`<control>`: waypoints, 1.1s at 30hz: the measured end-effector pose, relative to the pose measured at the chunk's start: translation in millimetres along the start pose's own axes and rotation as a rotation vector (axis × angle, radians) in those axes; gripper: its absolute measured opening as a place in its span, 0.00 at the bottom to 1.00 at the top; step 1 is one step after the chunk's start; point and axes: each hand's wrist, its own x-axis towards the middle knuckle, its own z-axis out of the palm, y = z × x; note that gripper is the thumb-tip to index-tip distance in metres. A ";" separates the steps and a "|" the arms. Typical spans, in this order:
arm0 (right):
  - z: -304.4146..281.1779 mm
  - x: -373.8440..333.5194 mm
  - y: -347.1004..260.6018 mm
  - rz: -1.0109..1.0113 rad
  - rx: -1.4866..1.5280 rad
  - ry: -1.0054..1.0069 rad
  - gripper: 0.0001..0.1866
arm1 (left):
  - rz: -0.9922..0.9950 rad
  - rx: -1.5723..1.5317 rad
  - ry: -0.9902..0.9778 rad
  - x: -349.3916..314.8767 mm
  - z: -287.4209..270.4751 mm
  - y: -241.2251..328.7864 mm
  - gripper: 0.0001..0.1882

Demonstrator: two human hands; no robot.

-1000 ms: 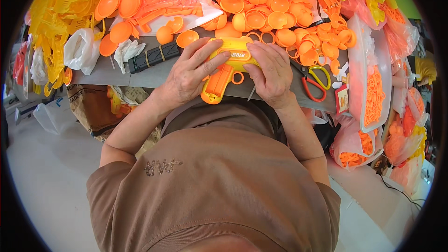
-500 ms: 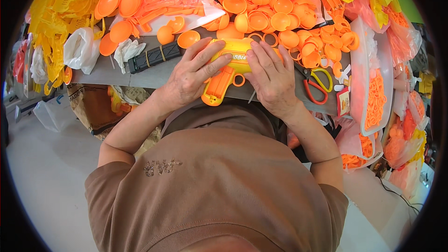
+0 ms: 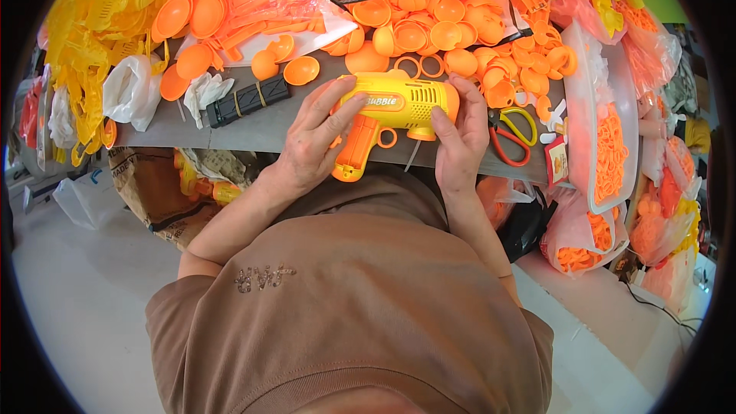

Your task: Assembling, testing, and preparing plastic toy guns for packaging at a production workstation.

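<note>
A yellow and orange toy bubble gun (image 3: pixel 395 107) is held between both hands at the table's near edge. Its orange grip points down toward me, and the vented barrel lies to the right. My left hand (image 3: pixel 316 132) wraps round the rear end, fingers over the top of the yellow body. At the orange front end, my right hand (image 3: pixel 465 132) grips with its thumb on the near side and fingers behind. The fingertips behind the gun are partly hidden. Just past it on the table lie orange rings (image 3: pixel 419 67).
Orange half-shells (image 3: pixel 429 31) heap up at the back, yellow parts (image 3: pixel 107 31) at the left. A black bar with bands (image 3: pixel 249 102) lies left of the gun. Scissors (image 3: pixel 512 136) rest to the right, beside a clear bin (image 3: pixel 579 123) of orange rings. A paper sack (image 3: pixel 153 184) stands below left.
My right hand has shifted off the gun's top toward its front end, uncovering the vented barrel. The left hand stays at the rear. The view has shifted slightly.
</note>
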 end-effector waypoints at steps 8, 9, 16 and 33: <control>12.0 16.6 -27.3 -0.052 0.125 -0.095 0.28 | -0.080 -0.177 0.126 2.6 5.7 1.8 0.20; 12.5 22.0 -29.8 -0.207 -0.152 -0.155 0.27 | -0.149 -0.179 0.137 3.0 6.7 3.8 0.19; 93.4 20.5 -47.1 -0.865 -1.166 -0.425 0.16 | -0.417 -0.238 0.287 -21.0 6.8 -6.8 0.14; 89.0 26.5 -19.4 -0.788 -0.775 -0.528 0.23 | -0.536 -0.317 0.455 -1.4 -34.7 7.4 0.17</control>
